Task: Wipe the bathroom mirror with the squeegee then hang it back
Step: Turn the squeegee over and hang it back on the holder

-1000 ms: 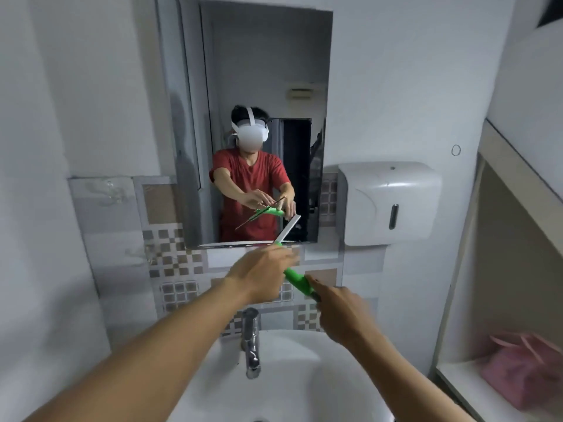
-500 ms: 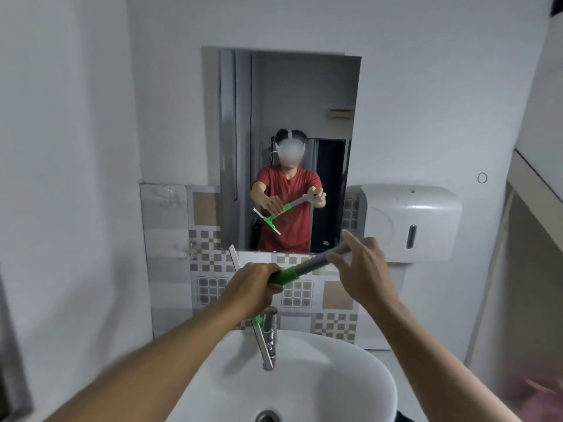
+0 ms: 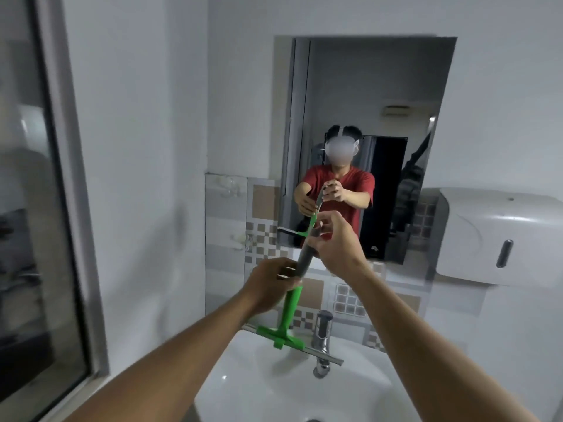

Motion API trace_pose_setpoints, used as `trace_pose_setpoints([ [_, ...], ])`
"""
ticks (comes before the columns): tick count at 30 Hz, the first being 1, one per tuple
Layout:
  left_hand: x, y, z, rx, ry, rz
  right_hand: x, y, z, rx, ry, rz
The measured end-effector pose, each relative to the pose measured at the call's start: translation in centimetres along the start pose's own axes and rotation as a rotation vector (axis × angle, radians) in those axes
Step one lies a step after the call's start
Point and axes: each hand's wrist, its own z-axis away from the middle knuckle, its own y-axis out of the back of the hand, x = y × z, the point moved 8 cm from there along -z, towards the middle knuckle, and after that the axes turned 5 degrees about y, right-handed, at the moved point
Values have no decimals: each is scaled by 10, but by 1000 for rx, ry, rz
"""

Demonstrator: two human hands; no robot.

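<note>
I hold a green squeegee (image 3: 288, 315) with a grey handle upright over the sink, blade end down and roughly level. My left hand (image 3: 271, 284) grips the middle of the handle where grey meets green. My right hand (image 3: 333, 242) pinches the grey top end of the handle. The rectangular wall mirror (image 3: 380, 95) hangs straight ahead above the tiles and reflects me holding the squeegee. The squeegee does not touch the glass.
A white sink (image 3: 359, 400) with a chrome tap (image 3: 322, 339) lies below my hands. A white paper dispenser (image 3: 499, 236) is fixed right of the mirror. Clear wall hooks (image 3: 227, 187) sit on the tiles at left. A glass door panel (image 3: 27, 208) runs along the far left.
The squeegee has swung from pointing up, through sideways, to blade down over the sink. My right hand climbed to the handle's top end. The view has shifted left.
</note>
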Motion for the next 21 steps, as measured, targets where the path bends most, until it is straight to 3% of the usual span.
trace_pose_setpoints([
  [9, -85, 79, -46, 174, 120, 214, 5, -121, -78, -129, -3, -145],
  [21, -148, 141, -131, 353, 68, 345, 24, -214, -164, -138, 36, -103],
])
